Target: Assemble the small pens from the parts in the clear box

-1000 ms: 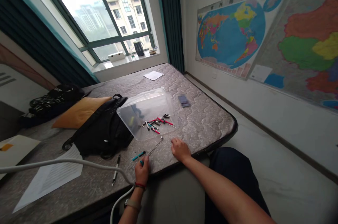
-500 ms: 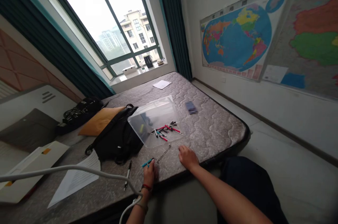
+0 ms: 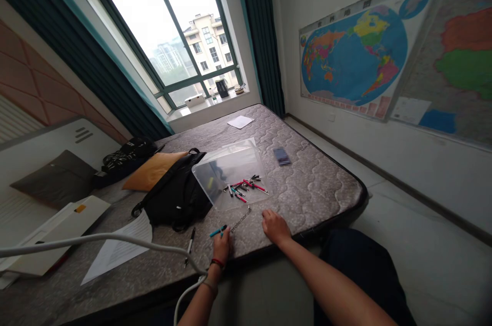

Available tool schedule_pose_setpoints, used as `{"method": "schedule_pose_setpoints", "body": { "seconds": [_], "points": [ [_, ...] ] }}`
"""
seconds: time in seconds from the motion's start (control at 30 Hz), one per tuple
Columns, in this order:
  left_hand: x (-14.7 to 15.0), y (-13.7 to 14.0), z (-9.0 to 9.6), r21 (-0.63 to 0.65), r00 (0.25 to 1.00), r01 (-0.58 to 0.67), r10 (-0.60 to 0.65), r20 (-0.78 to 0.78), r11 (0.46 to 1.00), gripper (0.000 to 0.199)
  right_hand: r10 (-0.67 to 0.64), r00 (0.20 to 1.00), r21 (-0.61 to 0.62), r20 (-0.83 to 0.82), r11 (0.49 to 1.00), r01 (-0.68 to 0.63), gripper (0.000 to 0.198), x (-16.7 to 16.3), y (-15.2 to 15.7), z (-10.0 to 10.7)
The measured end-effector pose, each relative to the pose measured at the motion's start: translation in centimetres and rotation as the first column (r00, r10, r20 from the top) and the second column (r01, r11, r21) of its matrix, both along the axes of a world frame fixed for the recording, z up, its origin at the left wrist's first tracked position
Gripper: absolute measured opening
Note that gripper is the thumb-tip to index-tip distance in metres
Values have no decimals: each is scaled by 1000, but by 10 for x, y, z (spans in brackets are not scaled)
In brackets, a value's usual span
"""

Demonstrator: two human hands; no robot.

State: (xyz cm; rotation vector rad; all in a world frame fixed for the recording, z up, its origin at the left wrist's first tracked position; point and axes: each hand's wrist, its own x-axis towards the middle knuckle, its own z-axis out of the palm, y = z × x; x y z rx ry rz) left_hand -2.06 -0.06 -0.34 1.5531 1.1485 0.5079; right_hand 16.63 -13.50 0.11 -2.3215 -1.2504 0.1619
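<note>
My left hand [image 3: 221, 245] is over the near edge of the mattress [image 3: 311, 187], its fingers closed on a teal pen [image 3: 217, 231]. To the right, my right hand [image 3: 277, 227] rests on the mattress with its fingers curled in; whatever they may hold is hidden. Beyond both hands lies a clear plastic box [image 3: 230, 159], tipped on its side with its opening towards me. Several pens and pen parts [image 3: 246, 187], red, black, white and teal, lie in a loose heap inside it. A small metallic piece [image 3: 249, 208] sits just outside the box's rim.
A black and white pen [image 3: 190, 246] lies left of my left hand, near a white cable [image 3: 115, 237] crossing the foreground. Printed paper [image 3: 123, 249], a black backpack [image 3: 172, 198] and an orange envelope [image 3: 154, 168] lie further left. A blurred dark blue item [image 3: 282, 156] lies right of the box.
The view has shifted slightly, so the scene sits a little further right. My left hand still holds the teal pen; my right hand stays by the mattress edge.
</note>
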Motion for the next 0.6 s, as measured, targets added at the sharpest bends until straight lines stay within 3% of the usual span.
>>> {"method": "schedule_pose_setpoints", "body": {
  "seconds": [0.27, 0.47, 0.6],
  "points": [
    [0, -2, 8, -23, 999, 20, -19, 38, 1000, 49, 9, 1000, -33, 22, 999, -9, 19, 1, 4, 2],
    [-2, 4, 7, -46, 999, 33, -31, 43, 998, 47, 9, 1000, -214, -7, 977, -11, 26, 9, 21, 17],
    [-2, 7, 4, -47, 997, 28, -25, 79, 998, 46, 81, 995, -330, -50, 939, -93, 32, 24, 38, 30]
  ]
}}
